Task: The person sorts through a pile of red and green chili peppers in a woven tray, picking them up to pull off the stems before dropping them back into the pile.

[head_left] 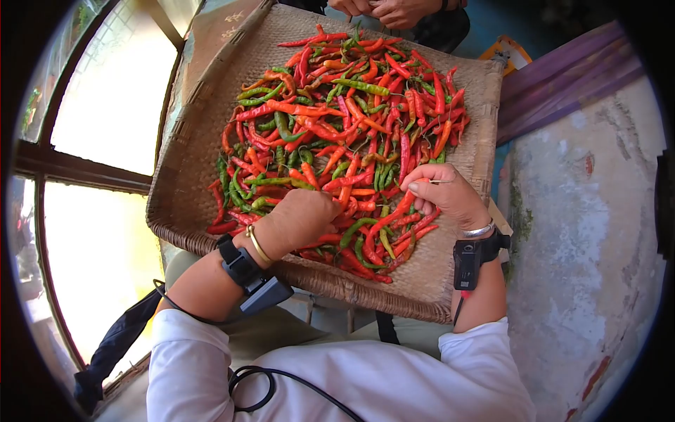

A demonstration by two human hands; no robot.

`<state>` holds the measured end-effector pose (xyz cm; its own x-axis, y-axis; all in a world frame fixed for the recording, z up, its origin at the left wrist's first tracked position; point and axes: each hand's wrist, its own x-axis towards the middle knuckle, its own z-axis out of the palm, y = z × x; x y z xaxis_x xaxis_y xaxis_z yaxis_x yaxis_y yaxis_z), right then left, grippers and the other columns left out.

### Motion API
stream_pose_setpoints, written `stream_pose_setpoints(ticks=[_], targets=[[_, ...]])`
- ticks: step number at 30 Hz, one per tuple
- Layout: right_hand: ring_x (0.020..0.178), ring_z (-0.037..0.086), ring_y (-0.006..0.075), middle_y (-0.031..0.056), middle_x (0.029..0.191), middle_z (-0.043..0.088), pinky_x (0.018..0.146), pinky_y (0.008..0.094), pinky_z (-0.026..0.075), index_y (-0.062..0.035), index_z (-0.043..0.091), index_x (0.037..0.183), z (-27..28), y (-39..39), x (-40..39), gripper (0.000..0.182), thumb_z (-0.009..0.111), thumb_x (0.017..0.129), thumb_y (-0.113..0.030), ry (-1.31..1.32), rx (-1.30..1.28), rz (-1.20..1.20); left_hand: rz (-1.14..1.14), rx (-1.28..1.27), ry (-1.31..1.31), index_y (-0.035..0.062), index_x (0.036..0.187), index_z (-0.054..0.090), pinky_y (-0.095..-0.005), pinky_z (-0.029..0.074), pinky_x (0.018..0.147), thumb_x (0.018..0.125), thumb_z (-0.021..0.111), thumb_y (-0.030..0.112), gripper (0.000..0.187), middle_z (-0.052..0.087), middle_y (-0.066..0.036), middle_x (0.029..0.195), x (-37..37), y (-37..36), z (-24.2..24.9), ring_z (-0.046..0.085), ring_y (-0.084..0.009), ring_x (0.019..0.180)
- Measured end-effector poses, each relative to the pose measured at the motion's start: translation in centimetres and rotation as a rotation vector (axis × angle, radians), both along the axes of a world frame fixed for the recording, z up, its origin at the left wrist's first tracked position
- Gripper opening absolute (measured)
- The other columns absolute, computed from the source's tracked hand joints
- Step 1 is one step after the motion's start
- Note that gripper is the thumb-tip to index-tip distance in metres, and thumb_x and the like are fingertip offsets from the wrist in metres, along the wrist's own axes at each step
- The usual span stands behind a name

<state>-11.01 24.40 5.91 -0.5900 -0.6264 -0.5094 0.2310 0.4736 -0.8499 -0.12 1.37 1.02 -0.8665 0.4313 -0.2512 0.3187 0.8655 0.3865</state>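
Observation:
A big heap of red and green chili peppers [330, 126] lies in a woven basket tray [190, 141] across my lap. My right hand [450, 197] is pinched above the right part of the heap, with a long red chili pepper [395, 213] at its fingertips. A thin, pale, needle-like stick [437, 181] also shows between thumb and forefinger there. My left hand [299, 221] is low over the near-left part of the heap, back upward, fingers curled down among the chilies. Its fingertips are hidden, so what it grips cannot be made out.
Beyond the tray's far edge are another person's hands [387, 10]. A window [105, 91] stands at the left. Purple cloth [562, 70] lies over a worn pale surface [583, 211] on the right. A black cable [271, 383] loops over my shirt.

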Motion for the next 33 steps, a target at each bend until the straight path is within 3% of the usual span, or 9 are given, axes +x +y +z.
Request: stream_pose_setpoints(ticks=[3,5,7,8,11,16,26,30,33], targets=[[0.05,0.05,0.0038,-0.0008,0.064,0.055,0.046,0.0169,0.041,-0.0021,0.06,0.086,-0.5,-0.8,0.1,0.016,0.054,0.085,-0.017,-0.007,-0.047,-0.091,-0.002,-0.032,0.023,0.0064,0.085,0.056,-0.0368,0.049,0.059,0.069,0.065,0.023,0.024,0.058,-0.009,0.076,0.2,0.3,0.1,0.06,-0.0273,0.07],[0.066,0.057,0.0083,0.0056,0.08,0.06,0.057,0.02,0.046,-0.0002,0.053,0.107,-1.1,-1.0,-0.7,0.028,0.054,0.085,-0.019,-0.048,-0.163,-0.11,0.007,-0.056,0.031,0.0058,0.084,0.055,-0.0363,0.049,0.058,0.069,0.065,0.023,0.025,0.058,-0.009,0.076,0.3,0.4,0.1,0.06,-0.0269,0.07],[0.083,0.058,0.0143,0.0117,0.102,0.056,0.069,0.025,0.047,0.0026,0.031,0.129,-1.1,-2.5,-0.4,0.057,0.057,0.084,-0.02,-0.067,-0.848,-0.58,-0.013,-0.037,0.092,0.0052,0.083,0.055,-0.0353,0.049,0.057,0.069,0.066,0.024,0.026,0.058,-0.008,0.075,0.4,0.4,-0.1,0.06,-0.0259,0.068],[0.098,0.054,0.0197,0.0156,0.116,0.048,0.078,0.0289,0.046,0.0012,0.009,0.136,-1.8,-1.9,-0.9,0.074,0.058,0.084,-0.019,-0.075,-0.909,-0.517,-0.014,-0.036,0.092,0.0052,0.083,0.055,-0.0353,0.049,0.057,0.069,0.066,0.024,0.026,0.058,-0.008,0.075,0.4,0.4,-0.1,0.06,-0.0259,0.068],[0.095,0.055,0.0185,0.0148,0.115,0.049,0.076,0.0285,0.047,0.0021,0.015,0.135,-2.6,-1.5,-0.9,0.069,0.057,0.084,-0.019,-0.08,-0.733,-0.486,-0.013,-0.046,0.113,0.0054,0.083,0.055,-0.0352,0.049,0.056,0.068,0.067,0.024,0.027,0.058,-0.008,0.074,0.5,0.6,-0.3,0.06,-0.0253,0.067],[0.073,0.059,0.0102,0.0057,0.086,0.061,0.062,0.0211,0.047,0.0014,0.052,0.109,-2.9,-1.8,0.0,0.031,0.054,0.086,-0.019,-0.06,-0.434,-0.34,-0.008,-0.11,0.16,0.005,0.082,0.056,-0.0355,0.049,0.056,0.07,0.062,0.018,0.019,0.057,-0.008,0.072,0.4,0.9,-0.9,0.06,-0.0258,0.065],[0.088,0.055,0.0091,0.0028,0.093,0.06,0.077,0.0223,0.044,-0.0007,0.056,0.107,-3.3,-3.8,2.6,0.027,0.057,0.083,-0.015,0.163,-0.308,-0.028,0.24,0.387,0.035,0.0032,0.077,0.058,-0.0383,0.047,0.059,0.072,0.06,0.014,0.012,0.06,-0.013,0.07,-0.6,-0.6,3.4,0.06,-0.0298,0.066],[0.083,0.056,0.0098,0.0023,0.088,0.06,0.075,0.023,0.046,-0.0014,0.058,0.103,-3.1,-4.3,3.1,0.023,0.058,0.082,-0.011,0.461,-0.408,0.12,0.291,0.622,-0.125,0.0009,0.087,0.06,-0.0313,0.048,0.059,0.075,0.061,0.011,0.016,0.062,-0.012,0.07,-0.6,-0.7,3.6,0.061,-0.0208,0.065],[0.077,0.057,0.01,0.001,0.082,0.059,0.073,0.0215,0.046,-0.001,0.058,0.101,-2.9,-4.5,4.0,0.021,0.057,0.083,-0.009,0.283,-0.37,0.073,0.332,0.81,-0.265,0.0002,0.092,0.06,-0.027,0.048,0.061,0.077,0.063,0.01,0.018,0.062,-0.008,0.072,-0.7,-0.8,3.5,0.06,-0.0124,0.066]])
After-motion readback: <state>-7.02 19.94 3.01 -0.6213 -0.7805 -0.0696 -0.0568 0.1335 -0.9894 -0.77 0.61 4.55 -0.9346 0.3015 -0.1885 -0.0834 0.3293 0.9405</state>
